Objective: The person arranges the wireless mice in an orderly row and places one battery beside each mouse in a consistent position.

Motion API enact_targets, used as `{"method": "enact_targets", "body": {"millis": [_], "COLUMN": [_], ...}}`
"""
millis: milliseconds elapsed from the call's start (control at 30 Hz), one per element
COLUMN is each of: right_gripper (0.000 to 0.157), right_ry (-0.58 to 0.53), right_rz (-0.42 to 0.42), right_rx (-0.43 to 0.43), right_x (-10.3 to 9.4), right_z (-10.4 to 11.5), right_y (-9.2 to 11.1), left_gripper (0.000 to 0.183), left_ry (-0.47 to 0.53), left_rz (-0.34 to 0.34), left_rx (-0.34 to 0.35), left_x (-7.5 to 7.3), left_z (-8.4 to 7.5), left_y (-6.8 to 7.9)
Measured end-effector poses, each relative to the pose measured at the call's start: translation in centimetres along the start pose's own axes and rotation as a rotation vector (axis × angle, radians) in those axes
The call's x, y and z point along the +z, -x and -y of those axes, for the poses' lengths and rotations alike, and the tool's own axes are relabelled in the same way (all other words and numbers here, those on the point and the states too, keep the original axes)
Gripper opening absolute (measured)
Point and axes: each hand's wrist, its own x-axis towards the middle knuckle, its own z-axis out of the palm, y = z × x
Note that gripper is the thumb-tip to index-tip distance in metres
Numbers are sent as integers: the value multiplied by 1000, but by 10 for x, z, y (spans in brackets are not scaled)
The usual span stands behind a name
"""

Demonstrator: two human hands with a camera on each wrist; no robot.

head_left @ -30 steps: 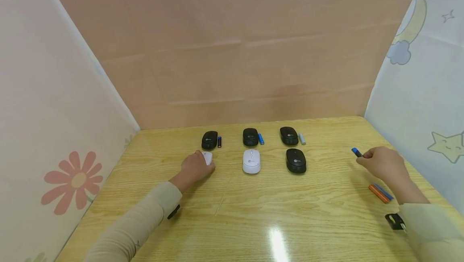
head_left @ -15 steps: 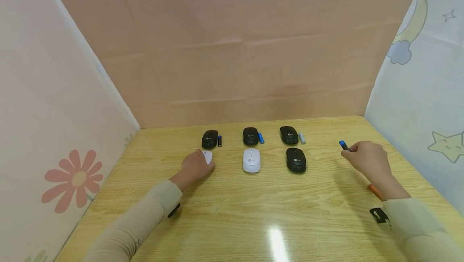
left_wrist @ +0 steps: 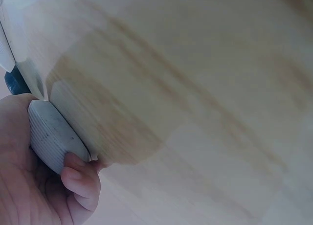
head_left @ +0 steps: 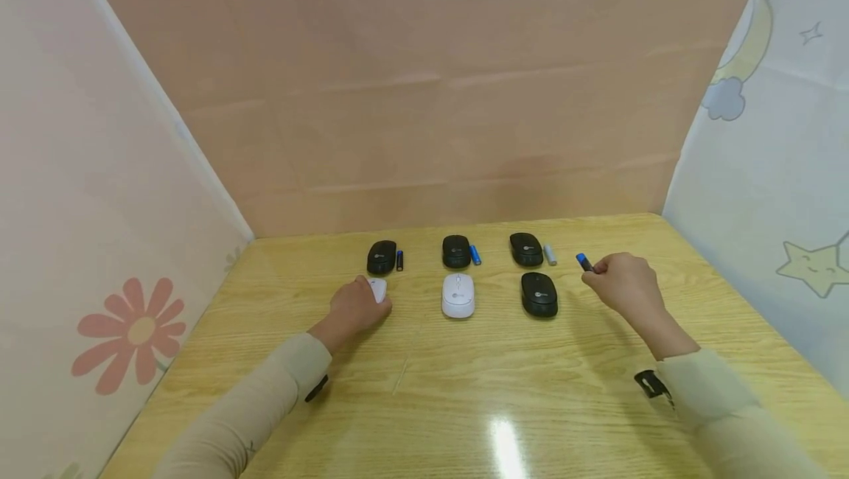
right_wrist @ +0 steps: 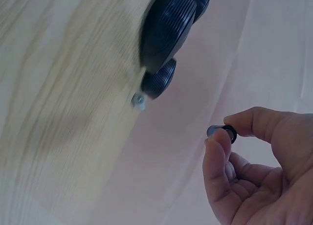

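My left hand grips a white computer mouse on the left of the table; most of the mouse is under the hand in the head view. In the left wrist view, my fingers curl against the sides of that white mouse. Over the right part of the table, my right hand pinches a blue and dark battery between thumb and finger, above the surface. The right wrist view shows the battery's end. Nearest to that hand are a black mouse and a pale grey battery.
Another white mouse stands mid-table. Behind it are three black mice, left, middle and right. A dark battery and a blue battery lie beside two of them. Cloth walls enclose the wooden table.
My right hand has travelled left with the pinched battery, toward the mice. The orange and blue sticks on the right are now hidden by my arm. My left hand stays on its mouse.
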Motion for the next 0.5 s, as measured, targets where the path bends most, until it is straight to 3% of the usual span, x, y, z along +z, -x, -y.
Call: {"method": "enact_targets", "body": {"millis": [367, 500], "right_gripper": [20, 26], "right_ry": [-64, -97], "right_rz": [-1, 0], "right_rx": [-57, -72], "right_x": [24, 33], "right_z": [42, 55], "right_y": [-8, -9], "left_gripper": [60, 61], "left_ry": [-18, -21], "left_rz": [16, 18], "left_rx": [4, 5], "left_x": [8, 6], "left_z": [4, 4], "left_y": [-5, -4]}}
